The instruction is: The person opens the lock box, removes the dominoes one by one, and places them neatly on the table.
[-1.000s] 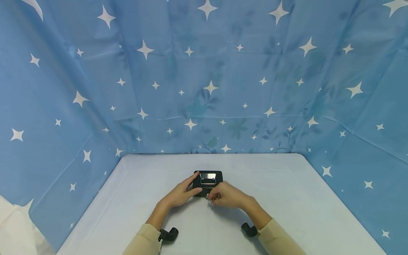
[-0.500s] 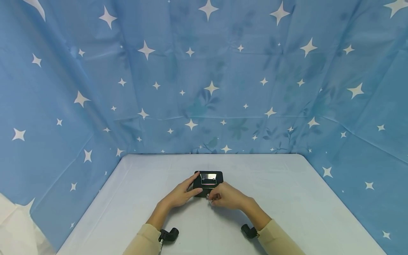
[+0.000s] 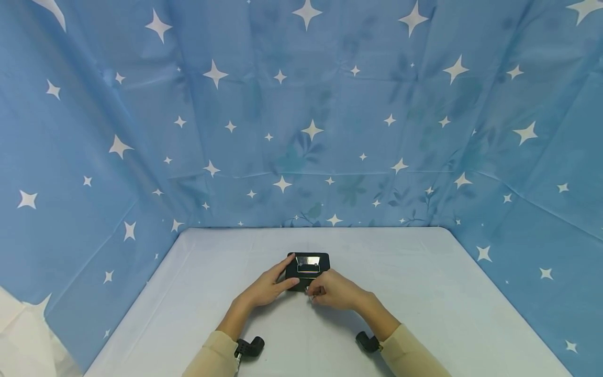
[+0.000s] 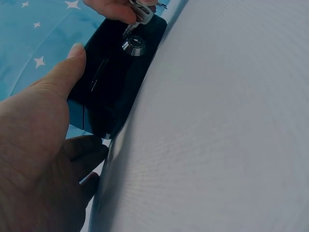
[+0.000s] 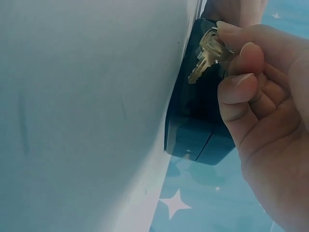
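Observation:
A small black cash box (image 3: 293, 269) with a silver handle plate (image 3: 308, 260) on its lid rests on the white table. My left hand (image 3: 265, 287) holds its left end, thumb along the front edge and fingers round the side. In the left wrist view, a round silver lock (image 4: 135, 47) shows on the box front, its slot visible. My right hand (image 3: 340, 289), fingers curled, pinches a set of small metal keys in front of the box. One key (image 5: 205, 60) hangs down close by the lock in the right wrist view. The fingers partly hide the rest of the set.
The white tabletop (image 3: 226, 262) extends around the box on every side. Blue curtains (image 3: 245, 131) with white stars stand behind and along both sides. A black wrist camera (image 3: 249, 346) sits on the left forearm, and another wrist camera (image 3: 367, 341) on the right.

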### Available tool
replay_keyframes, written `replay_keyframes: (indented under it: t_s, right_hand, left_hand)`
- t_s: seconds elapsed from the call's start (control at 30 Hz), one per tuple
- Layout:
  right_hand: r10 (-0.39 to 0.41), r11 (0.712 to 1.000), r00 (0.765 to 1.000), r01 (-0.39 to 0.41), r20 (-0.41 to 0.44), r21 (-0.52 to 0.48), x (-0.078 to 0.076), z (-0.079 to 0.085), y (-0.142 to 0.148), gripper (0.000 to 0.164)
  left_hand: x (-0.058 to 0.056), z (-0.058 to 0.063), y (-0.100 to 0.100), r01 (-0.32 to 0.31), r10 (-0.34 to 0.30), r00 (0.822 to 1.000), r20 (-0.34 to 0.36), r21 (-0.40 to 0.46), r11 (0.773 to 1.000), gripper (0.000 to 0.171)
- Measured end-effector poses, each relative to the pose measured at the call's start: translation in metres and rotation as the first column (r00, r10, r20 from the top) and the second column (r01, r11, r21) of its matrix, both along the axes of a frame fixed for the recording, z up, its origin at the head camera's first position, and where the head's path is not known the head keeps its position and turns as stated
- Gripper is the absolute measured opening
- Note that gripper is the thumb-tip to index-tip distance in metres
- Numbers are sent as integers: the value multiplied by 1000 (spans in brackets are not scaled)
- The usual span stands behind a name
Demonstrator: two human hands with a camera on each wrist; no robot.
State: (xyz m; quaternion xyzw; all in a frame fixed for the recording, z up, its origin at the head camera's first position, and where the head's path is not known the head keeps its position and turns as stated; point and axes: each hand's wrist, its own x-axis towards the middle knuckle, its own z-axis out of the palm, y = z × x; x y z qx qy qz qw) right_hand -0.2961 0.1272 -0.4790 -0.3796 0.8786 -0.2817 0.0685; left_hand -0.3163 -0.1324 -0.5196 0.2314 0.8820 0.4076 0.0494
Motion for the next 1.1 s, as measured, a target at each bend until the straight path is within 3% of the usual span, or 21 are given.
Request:
replay_keyframes:
  t_s: [1.1]
  right_hand:
    - [35,999,999,-35,-15,20,0,-1,-1,13]
  left_hand:
    - [-1,-1,1,-5,5,1000,0,-9,1000,77]
